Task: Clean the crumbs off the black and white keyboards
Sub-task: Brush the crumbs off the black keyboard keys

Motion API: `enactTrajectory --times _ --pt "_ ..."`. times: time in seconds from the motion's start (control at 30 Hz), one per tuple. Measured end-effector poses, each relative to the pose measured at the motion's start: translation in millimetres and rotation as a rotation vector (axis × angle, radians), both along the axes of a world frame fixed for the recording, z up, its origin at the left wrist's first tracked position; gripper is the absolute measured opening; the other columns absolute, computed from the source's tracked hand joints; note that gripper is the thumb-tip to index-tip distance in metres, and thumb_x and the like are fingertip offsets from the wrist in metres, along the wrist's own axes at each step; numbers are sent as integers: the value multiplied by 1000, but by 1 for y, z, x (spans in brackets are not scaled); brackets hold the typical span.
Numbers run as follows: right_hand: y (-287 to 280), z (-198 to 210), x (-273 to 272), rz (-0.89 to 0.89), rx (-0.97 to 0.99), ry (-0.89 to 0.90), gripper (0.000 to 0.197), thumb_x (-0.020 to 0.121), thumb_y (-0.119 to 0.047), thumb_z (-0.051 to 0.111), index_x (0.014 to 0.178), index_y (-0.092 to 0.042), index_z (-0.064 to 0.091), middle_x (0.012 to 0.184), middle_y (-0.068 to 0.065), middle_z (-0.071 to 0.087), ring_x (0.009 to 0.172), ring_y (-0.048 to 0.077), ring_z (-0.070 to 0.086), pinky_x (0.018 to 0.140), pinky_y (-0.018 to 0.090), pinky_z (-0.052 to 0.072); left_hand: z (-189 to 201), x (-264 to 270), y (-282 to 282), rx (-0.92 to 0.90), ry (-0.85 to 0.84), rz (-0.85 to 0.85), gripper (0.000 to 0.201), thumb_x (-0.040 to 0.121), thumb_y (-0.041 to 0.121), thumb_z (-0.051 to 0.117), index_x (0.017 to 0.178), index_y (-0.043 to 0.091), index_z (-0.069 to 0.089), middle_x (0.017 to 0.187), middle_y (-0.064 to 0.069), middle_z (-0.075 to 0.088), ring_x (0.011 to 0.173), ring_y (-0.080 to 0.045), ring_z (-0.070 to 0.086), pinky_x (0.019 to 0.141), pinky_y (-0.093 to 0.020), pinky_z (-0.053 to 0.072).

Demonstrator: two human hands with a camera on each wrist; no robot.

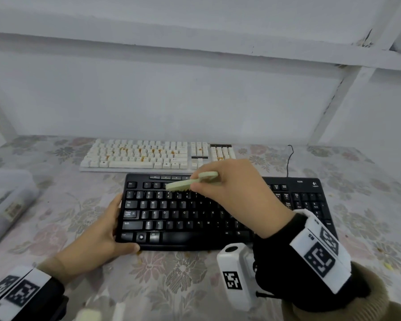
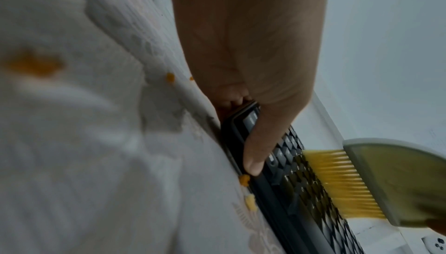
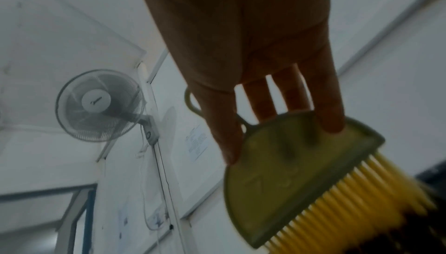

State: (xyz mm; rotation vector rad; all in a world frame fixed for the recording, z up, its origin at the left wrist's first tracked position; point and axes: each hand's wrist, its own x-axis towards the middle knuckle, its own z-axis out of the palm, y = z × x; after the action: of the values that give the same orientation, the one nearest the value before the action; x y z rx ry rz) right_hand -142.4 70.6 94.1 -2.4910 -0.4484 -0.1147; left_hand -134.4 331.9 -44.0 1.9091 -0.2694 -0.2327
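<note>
my right hand [image 1: 232, 184] pinches the brush [image 1: 190, 181] over the black keyboard [image 1: 218, 214], its left end gripped by my left hand [image 1: 102, 230], and hard sweeps could flick crumbs [image 2: 244, 179] onto the table [image 1: 56, 205] or toward the white keyboard [image 1: 148, 156] just behind.

Narrow strip of floral-patterned counter [image 1: 56, 205] open between black flat plastic keyboard [image 1: 183, 218] and white plastic keyboard with orange crumbs [image 1: 137, 156] behind it. Left approach partly blocked by translucent plastic box [image 1: 7, 198] at counter edge. Rear closed by pale wall with sloping white struts [image 1: 338, 105]. Thin black cable [image 1: 288, 161] crossing far-right passage. Broad bare cloth near front edge and right of black keyboard.
</note>
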Motion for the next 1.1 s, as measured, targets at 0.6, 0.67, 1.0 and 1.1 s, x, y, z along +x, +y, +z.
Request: enactTrajectory --times 0.6,0.67,1.0,1.1 --pt "25 -41 -5 -161 567 -151 19 90 -21 56 72 -28 52 77 -11 58 95 24 51 80 36 46 -6 3 3 42 0 31 107 49 36 85 125 73 21 125 24 57 115 -9 61 100 -43 48" --pt "36 -36 -4 -111 599 -185 17 89 -24 54 72 -28 53 79 -12 59 88 20 54 83 43 46 -6 3 3 43 -4 31 109 48 36 85 128 71 20 124 26 57 114 -8 62 100 -43 49" --pt "77 -41 8 -87 527 -170 8 87 -39 48 84 -33 54 87 -14 62 95 20 53 91 51 40 -4 1 3 36 -25 63 111 47 35 85 122 78 16 121 31 55 112 -6 62 96 -39 50" --pt "62 -44 10 -221 439 -173 7 92 -34 50 89 -31 55 86 -15 59 96 18 51 97 51 36 -5 2 4 44 -13 62 111 47 35 85 122 78 16 122 30 55 113 -7 62 98 -41 49"
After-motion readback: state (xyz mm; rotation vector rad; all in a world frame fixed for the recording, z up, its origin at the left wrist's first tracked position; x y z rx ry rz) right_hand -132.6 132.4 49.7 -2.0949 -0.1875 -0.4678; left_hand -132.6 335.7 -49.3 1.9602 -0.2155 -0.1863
